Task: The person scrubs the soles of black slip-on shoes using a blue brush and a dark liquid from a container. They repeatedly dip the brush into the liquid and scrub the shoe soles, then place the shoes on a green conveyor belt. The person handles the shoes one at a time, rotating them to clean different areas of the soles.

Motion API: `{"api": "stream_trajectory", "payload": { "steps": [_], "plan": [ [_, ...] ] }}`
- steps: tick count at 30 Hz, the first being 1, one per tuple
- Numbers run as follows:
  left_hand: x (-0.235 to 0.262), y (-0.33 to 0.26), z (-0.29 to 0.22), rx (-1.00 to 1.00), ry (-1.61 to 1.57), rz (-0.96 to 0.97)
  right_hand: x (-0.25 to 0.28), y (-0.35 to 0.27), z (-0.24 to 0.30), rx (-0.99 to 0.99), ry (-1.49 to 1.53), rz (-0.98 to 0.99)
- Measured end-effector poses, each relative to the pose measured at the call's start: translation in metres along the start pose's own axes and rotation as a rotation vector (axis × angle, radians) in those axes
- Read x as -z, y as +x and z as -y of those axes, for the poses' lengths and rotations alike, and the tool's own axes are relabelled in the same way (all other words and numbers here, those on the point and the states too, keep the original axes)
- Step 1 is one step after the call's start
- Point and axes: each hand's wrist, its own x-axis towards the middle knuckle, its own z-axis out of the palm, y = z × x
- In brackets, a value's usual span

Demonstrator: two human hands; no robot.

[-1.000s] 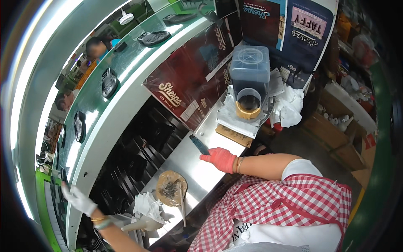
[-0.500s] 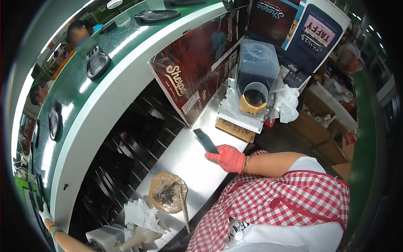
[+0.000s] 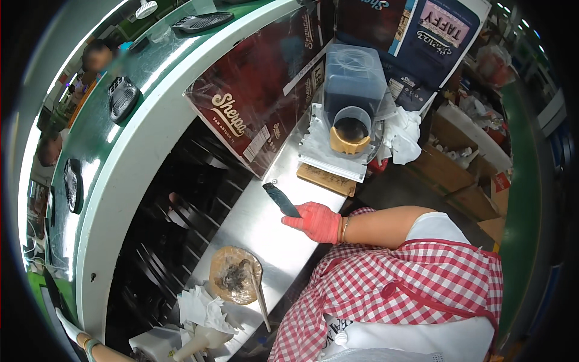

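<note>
Steel counter (image 3: 253,226), worker's two hands apart.

Left hand (image 3: 65,320) sits at the lower-left rim, grip state not discernible. Crumpled white paper (image 3: 202,311) and a round brown dish (image 3: 234,282) with a long utensil (image 3: 259,295) crowd the near end. Bare steel lies mid-counter. Right hand (image 3: 318,221), red-gloved, is closed around a dark flat tool (image 3: 281,200). Beyond stand a wooden block (image 3: 325,180) and a clear-tub machine (image 3: 353,102).

Single head-worn fisheye, looking steeply down, close over steel counter (image 3: 265,223)

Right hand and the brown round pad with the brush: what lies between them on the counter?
Head view: only bare steel counter between right hand and pad.
</note>
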Motion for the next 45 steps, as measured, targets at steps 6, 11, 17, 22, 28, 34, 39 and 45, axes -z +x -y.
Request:
{"api": "stream_trajectory", "payload": {
  "steps": [6,11,17,22,28,34,39,45],
  "plan": [
    [0.134,-0.119,0.095,-0.581,2.655,0.103,0.001,-0.005,-0.005,-0.056,-0.023,0.044],
    [0.187,-0.237,0.13,-0.706,2.452,0.345,0.001,-0.005,0.001,-0.005,0.048,-0.017],
    [0.328,-0.453,0.104,-0.097,2.815,1.112,0.046,-0.038,-0.012,0.02,0.192,-0.297],
    [0.431,-0.538,0.05,0.42,3.049,1.065,0.148,-0.019,-0.042,0.193,0.141,-0.577],
    [0.49,-0.54,0.096,0.618,3.062,1.611,0.23,0.016,-0.113,0.193,-0.287,-0.915],
    [0.571,-0.532,0.198,0.848,2.521,1.526,0.247,0.048,-0.175,-0.045,-0.34,-0.884],
    [0.632,-0.538,0.228,1.06,2.414,1.73,0.24,0.06,-0.189,-0.19,-0.333,-0.778],
    [0.666,-0.54,0.235,1.396,2.382,1.668,0.235,0.053,-0.185,-0.326,-0.298,-0.727]
  ]
}}
